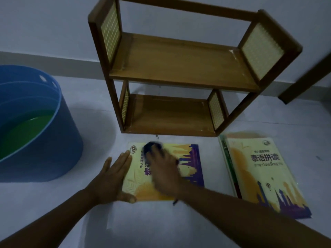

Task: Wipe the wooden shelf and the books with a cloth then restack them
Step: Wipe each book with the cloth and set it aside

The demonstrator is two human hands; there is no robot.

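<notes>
Fingers [125, 156] of the left hand [114, 178] spread flat and open, pressed down on the left edge of the yellow book [189, 169], thumb at its near left corner. Right hand [165, 174] laid palm-down on the same cover, blurred, fingers curled over a dark cloth [151, 146] held against the book's upper part; how tightly closed, cannot tell through the blur. Lying flat on the pale floor [161, 221], this yellow book, cover up, purple skyline along its right side. Just beyond the book, the wooden shelf [179, 68], upright against the wall, two boards, both bare, with woven yellow panels at the sides. Right of the yellow book, apart from it, a small stack of books [259, 176], top cover yellow with dark red lettering, a green edge showing beneath on its left; far end close to the shelf's foot. Left of the yellow book, well apart, a blue bucket [53, 140], round and deep, holding greenish liquid [23, 133] low inside. Beyond the stack of books, at the right edge, a dark wooden leg [304, 79], slanting down to the floor.
</notes>
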